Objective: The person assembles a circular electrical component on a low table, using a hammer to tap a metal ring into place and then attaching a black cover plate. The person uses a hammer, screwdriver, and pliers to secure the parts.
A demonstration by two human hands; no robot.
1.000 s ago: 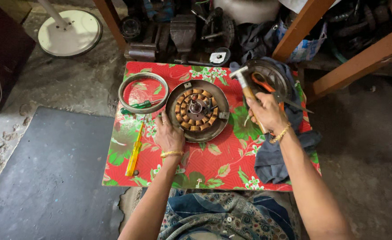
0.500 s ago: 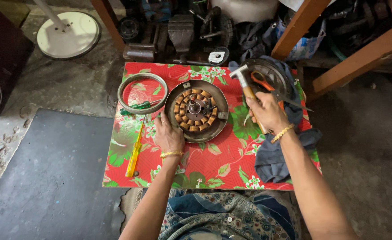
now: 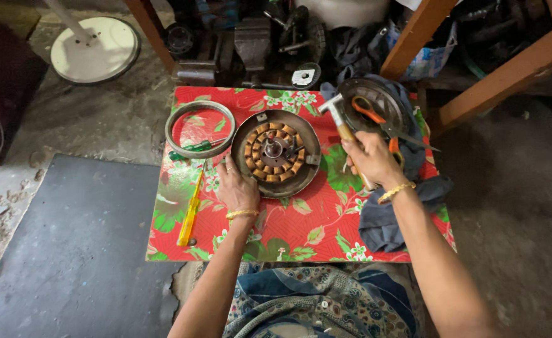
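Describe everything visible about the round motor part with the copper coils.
The motor stator is a round, dark, worn metal plate lying flat on the red floral cloth. A ring of copper-coloured coils surrounds its central hub. The left hand rests on its lower left edge; the right hand holds a hammer beside it.

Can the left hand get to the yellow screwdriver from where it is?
Probably yes. The left hand rests on the rim of the round motor part, holding nothing, and the yellow screwdriver lies just beside it on the red cloth, with nothing between.

Motor plate [image 3: 276, 152] centre on the mat [image 3: 313, 231]; ring [image 3: 199, 128] left, hammer [image 3: 344, 134] right, screwdriver [image 3: 191, 209] front-left
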